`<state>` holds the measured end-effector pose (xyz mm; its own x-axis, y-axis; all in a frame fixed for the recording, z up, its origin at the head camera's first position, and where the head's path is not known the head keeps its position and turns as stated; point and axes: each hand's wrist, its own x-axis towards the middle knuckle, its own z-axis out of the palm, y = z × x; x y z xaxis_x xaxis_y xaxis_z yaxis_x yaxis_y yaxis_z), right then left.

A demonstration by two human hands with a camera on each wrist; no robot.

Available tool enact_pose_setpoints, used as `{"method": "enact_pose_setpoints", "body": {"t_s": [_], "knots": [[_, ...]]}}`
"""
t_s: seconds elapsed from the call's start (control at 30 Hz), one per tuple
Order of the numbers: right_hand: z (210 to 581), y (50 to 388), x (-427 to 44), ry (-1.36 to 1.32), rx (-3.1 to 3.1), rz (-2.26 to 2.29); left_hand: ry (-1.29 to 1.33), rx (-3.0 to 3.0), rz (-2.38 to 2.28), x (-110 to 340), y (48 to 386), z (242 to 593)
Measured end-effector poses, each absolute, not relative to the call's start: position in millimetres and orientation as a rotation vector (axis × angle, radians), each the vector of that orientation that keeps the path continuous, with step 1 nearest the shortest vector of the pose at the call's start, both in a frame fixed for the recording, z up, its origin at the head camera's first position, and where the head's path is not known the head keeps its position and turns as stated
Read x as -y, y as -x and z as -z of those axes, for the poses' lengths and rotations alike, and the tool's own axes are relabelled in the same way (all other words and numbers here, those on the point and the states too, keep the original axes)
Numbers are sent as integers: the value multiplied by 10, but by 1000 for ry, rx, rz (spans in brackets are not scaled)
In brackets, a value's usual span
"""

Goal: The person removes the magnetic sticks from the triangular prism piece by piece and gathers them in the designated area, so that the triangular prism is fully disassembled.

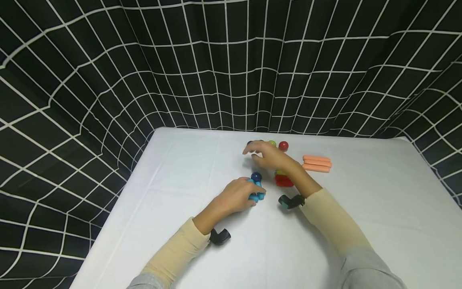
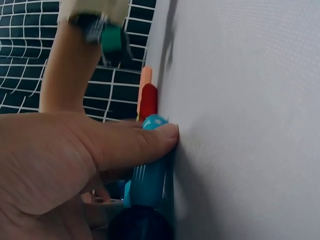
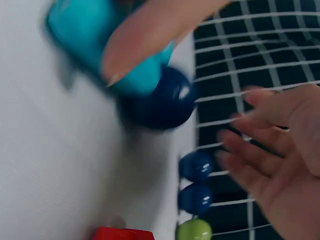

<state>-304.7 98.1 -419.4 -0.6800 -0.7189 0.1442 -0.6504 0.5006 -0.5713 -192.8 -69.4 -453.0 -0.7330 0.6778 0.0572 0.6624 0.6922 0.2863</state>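
Light blue sticks [image 1: 260,196] lie grouped on the white table, with a dark blue ball [image 1: 256,177] at their far end. My left hand [image 1: 236,194] holds the sticks; in the left wrist view its thumb lies across a light blue stick [image 2: 150,182] and its other fingers are partly hidden behind. Above the table, beyond that ball, my right hand [image 1: 268,155] hovers with loosely bent fingers and nothing in them. In the right wrist view, its fingers [image 3: 255,150] stand apart from the dark blue ball [image 3: 170,100] and from two smaller-looking blue balls [image 3: 196,166].
A red ball [image 1: 283,146] and a green ball [image 1: 272,143] sit in a row at the back, the blue ones partly covered by my right hand. Red pieces [image 1: 284,181] lie under the right forearm. Orange sticks [image 1: 317,163] lie to the right. A black gridded curtain [image 1: 231,80] surrounds the table.
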Motion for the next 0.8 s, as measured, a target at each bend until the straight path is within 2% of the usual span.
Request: {"method": "enact_pose_setpoints", "body": {"t_s": [0.13, 0.27, 0.8], "knots": [[4200, 2785, -1105, 1287, -2460, 877, -1174, -2814, -349, 710, 1912, 4496], [4271, 2611, -1222, 1279, -2400, 851, -1100, -2778, -311, 743, 1895, 4449], [4528, 2284, -1207, 1274, -2644, 804, -927, -2904, -447, 779, 1961, 4467]]}}
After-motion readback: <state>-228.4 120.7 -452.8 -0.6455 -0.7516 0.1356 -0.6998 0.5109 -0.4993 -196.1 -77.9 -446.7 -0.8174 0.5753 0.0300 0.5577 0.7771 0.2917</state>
